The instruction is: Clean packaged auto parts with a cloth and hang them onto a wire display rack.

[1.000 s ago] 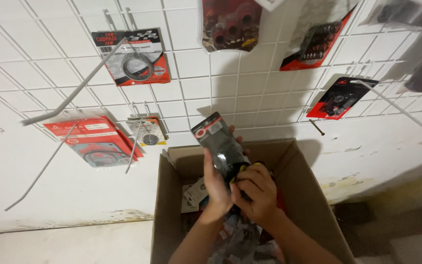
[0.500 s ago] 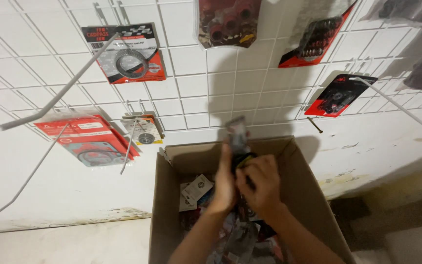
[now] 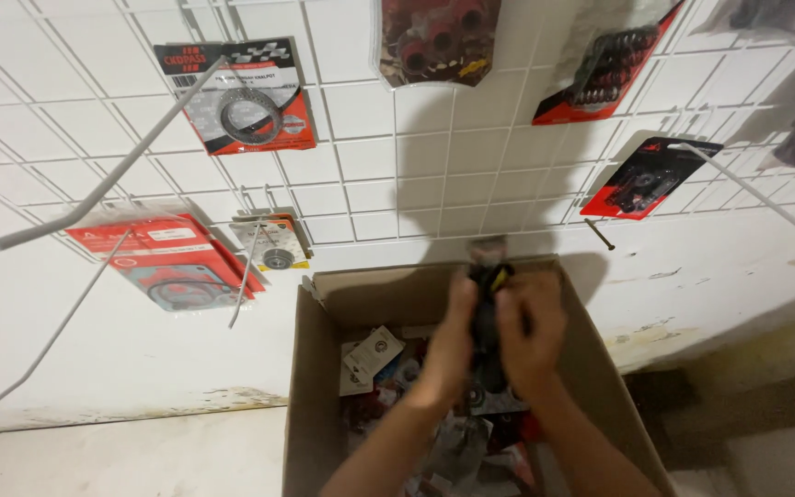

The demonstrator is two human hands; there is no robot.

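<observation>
Dark packet [image 3: 488,317] clamped between left hand [image 3: 448,342], right hand [image 3: 531,336] fingers, above cardboard box [image 3: 315,405].

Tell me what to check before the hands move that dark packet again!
1. Both hands on the packet: left hand and right hand grip the dark packet: ok.
2. Packet clear of the cardboard box: it is held above the opening: ok.
3. Packet's hanging hole visible: blurred: cannot tell.
4. A free hook nearby: a long white hook sticks out bare from the wire grid: ok.
5. More packets left in the box: several lie inside: ok.
</observation>
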